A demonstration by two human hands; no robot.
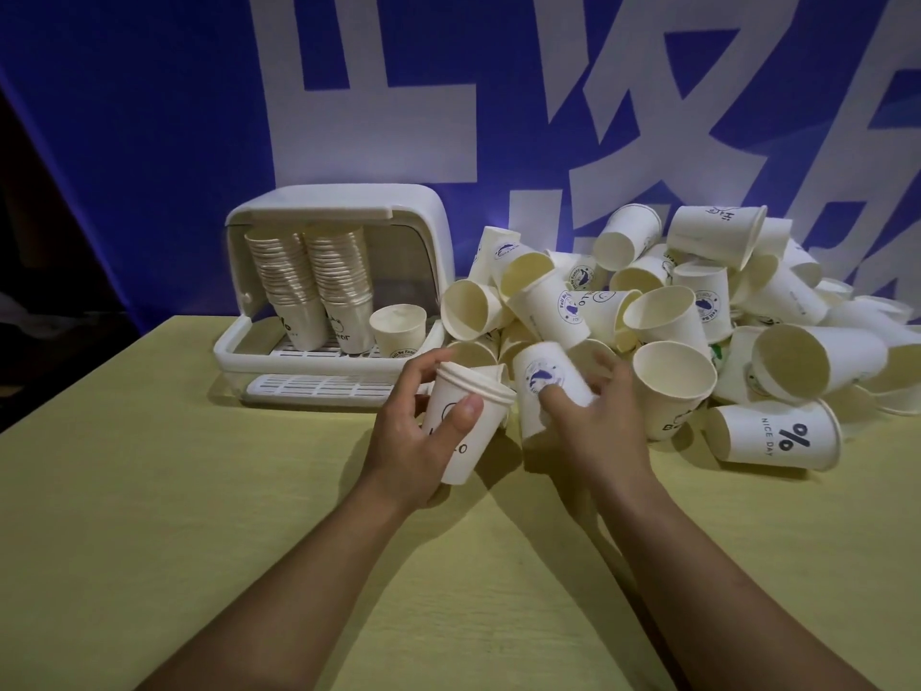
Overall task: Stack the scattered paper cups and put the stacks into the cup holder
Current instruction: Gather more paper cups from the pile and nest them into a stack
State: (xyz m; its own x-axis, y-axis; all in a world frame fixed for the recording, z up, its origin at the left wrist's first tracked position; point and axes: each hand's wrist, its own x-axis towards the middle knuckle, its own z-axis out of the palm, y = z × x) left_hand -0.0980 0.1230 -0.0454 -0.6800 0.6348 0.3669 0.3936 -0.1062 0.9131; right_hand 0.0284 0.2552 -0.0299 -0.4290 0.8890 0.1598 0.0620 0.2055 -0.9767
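Cup holder point(339, 291) stands left of the cup pile point(697, 311) on the table point(149, 491); two stacks point(314, 286) inside.

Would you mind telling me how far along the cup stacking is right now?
Done: two tall stacks and one short cup stand in the cup holder. In hand: the left hand holds a small stack; the right hand grips a whale-print cup. Left: a large loose pile on the table.

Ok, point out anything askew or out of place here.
The loose cups lie in a jumbled heap on the table, tipped every way. In the cup holder, two tall stacks lean slightly left beside one short stack. No damage shows.
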